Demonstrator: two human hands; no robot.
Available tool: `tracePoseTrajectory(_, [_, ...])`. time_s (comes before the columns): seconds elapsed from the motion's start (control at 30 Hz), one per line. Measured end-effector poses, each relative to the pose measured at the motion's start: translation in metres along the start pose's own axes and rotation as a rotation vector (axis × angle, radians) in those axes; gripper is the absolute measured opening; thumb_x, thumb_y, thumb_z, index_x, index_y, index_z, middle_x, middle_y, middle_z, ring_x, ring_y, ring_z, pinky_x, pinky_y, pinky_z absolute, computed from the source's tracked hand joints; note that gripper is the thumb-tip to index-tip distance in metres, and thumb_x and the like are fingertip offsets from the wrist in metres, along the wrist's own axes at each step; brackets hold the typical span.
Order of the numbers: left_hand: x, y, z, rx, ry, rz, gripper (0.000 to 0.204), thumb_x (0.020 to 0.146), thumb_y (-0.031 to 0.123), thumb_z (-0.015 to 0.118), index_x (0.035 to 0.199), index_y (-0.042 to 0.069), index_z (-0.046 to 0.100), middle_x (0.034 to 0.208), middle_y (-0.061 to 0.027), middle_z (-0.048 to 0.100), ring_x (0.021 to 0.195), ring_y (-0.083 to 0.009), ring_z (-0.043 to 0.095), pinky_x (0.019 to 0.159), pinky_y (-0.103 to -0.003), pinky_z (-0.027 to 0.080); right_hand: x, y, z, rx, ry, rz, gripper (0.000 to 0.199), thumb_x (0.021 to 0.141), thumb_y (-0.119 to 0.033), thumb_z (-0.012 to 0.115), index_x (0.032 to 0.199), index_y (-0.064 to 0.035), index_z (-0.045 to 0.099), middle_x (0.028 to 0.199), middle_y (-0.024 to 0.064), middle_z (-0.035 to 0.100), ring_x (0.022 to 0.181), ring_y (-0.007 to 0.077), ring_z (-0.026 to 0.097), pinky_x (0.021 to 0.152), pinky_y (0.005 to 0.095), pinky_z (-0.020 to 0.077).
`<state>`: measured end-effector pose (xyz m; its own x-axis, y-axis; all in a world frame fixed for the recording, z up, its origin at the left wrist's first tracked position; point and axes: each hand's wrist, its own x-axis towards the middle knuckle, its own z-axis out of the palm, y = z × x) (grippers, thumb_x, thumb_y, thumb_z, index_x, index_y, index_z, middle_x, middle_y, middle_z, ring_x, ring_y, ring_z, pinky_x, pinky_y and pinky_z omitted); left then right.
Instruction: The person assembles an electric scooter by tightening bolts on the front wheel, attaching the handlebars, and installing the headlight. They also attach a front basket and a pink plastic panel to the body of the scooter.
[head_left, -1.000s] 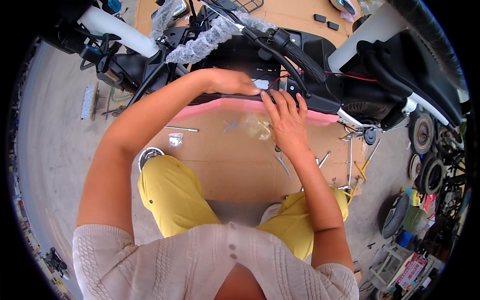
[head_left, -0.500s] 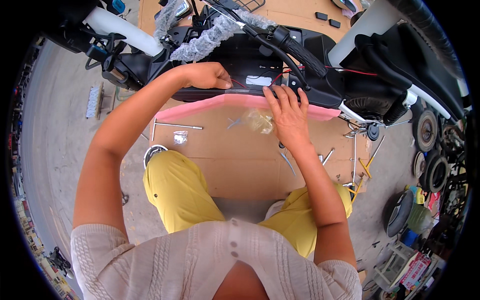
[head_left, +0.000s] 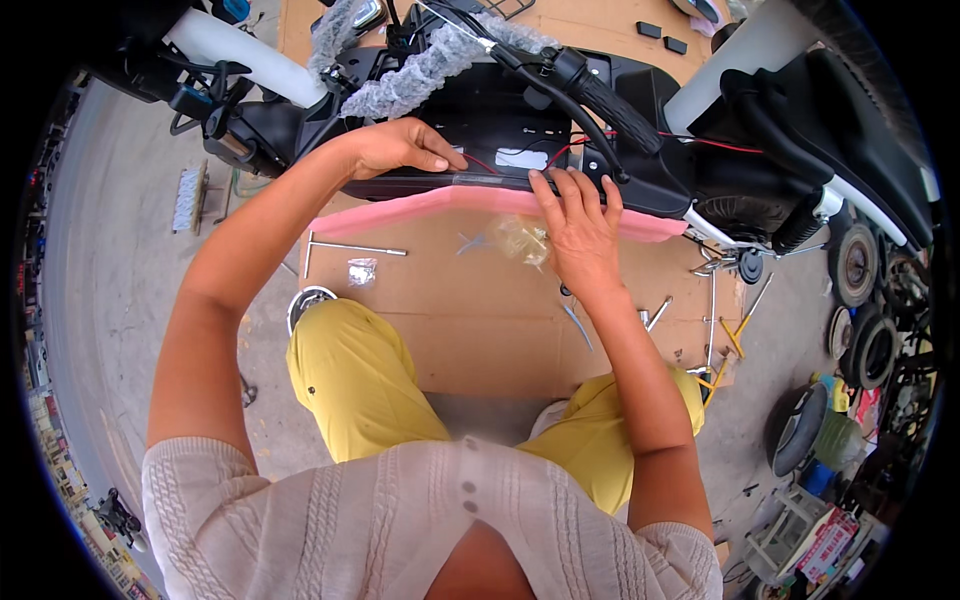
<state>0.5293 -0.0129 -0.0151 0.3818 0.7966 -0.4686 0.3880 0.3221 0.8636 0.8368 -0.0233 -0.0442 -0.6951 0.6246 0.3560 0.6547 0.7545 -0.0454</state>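
Observation:
A two-wheeler's long black body (head_left: 450,120) lies across the top of the view, with an open tray-like hollow in it. My left hand (head_left: 400,147) reaches over its near edge on the left; the index finger points right, the thumb beside it, and nothing shows between them. A thin red wire (head_left: 480,162) runs beside that fingertip. My right hand (head_left: 582,235) rests with fingers spread on the near edge, right of a white patch (head_left: 521,159) in the hollow. Pink wrapping (head_left: 400,213) hangs along this edge, and a crumpled clear plastic bag (head_left: 520,240) lies beside the right hand.
Cardboard (head_left: 470,330) covers the floor, with a T-handle wrench (head_left: 358,248), a small clear packet (head_left: 362,271) and yellow-handled tools (head_left: 733,338) on it. A handlebar grip (head_left: 605,100) and bubble-wrapped tube (head_left: 410,85) cross the body. Tyres (head_left: 870,345) stand at right.
My left hand has lifted slightly and shifted left, its index finger straightening from a curled pose. My right hand stays on the edge. The view has shifted slightly.

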Motion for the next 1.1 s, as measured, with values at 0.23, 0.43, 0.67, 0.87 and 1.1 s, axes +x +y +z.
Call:
tracePoseTrajectory(0.23, [0.002,-0.001,0.002,-0.18,-0.064,0.048,0.031,0.089,0.01,0.06,0.116,-0.006,0.062,0.121,-0.016,0.061,0.115,-0.0227,0.055,0.103,-0.032,0.038,0.002,-0.003,-0.003,0.022,0.004,0.018,0.066,0.071,0.001,0.058,0.135,-0.014,0.045,0.126,0.0068,0.048,0.123,0.0238,0.043,0.106,0.0487,0.0217])
tracePoseTrajectory(0.43, [0.004,0.009,0.012,0.098,-0.012,0.093,0.026,0.091,0.009,0.057,0.112,-0.004,0.064,0.117,-0.0128,0.062,0.114,-0.0214,0.054,0.102,-0.032,0.039,0.001,-0.001,-0.001,0.021,0.04,0.003,0.065,0.071,0.001,0.058,0.133,-0.0138,0.046,0.126,0.0071,0.049,0.121,0.0237,0.045,0.106,0.0489,0.0225])
tracePoseTrajectory(0.67, [-0.042,-0.045,0.124,0.21,0.321,0.254,0.019,0.091,0.013,0.056,0.102,0.001,0.066,0.097,-0.0065,0.065,0.088,-0.0183,0.062,0.081,-0.033,0.048,0.001,-0.001,-0.003,0.025,-0.015,0.0,0.067,0.072,0.002,0.057,0.135,-0.014,0.045,0.127,0.007,0.049,0.122,0.0235,0.044,0.107,0.0488,0.0218])
tracePoseTrajectory(0.87, [0.057,-0.164,0.146,-1.714,0.465,0.055,0.037,0.092,0.024,0.049,0.121,0.004,0.057,0.13,-0.0171,0.054,0.125,-0.0315,0.045,0.109,-0.043,0.032,0.004,-0.003,-0.008,0.016,-0.044,-0.013,0.071,0.068,0.004,0.06,0.136,-0.0146,0.045,0.129,0.0061,0.048,0.123,0.0234,0.043,0.109,0.0484,0.0202])
tracePoseTrajectory(1.1, [0.102,-0.156,0.163,-2.231,0.166,0.617,0.046,0.091,0.038,0.042,0.119,0.005,0.057,0.13,-0.0155,0.053,0.127,-0.0335,0.042,0.111,-0.055,0.024,0.005,-0.008,0.001,-0.038,-0.021,0.005,0.076,0.063,0.004,0.062,0.135,-0.0162,0.045,0.127,0.0041,0.048,0.12,0.0226,0.044,0.108,0.0477,0.0216])
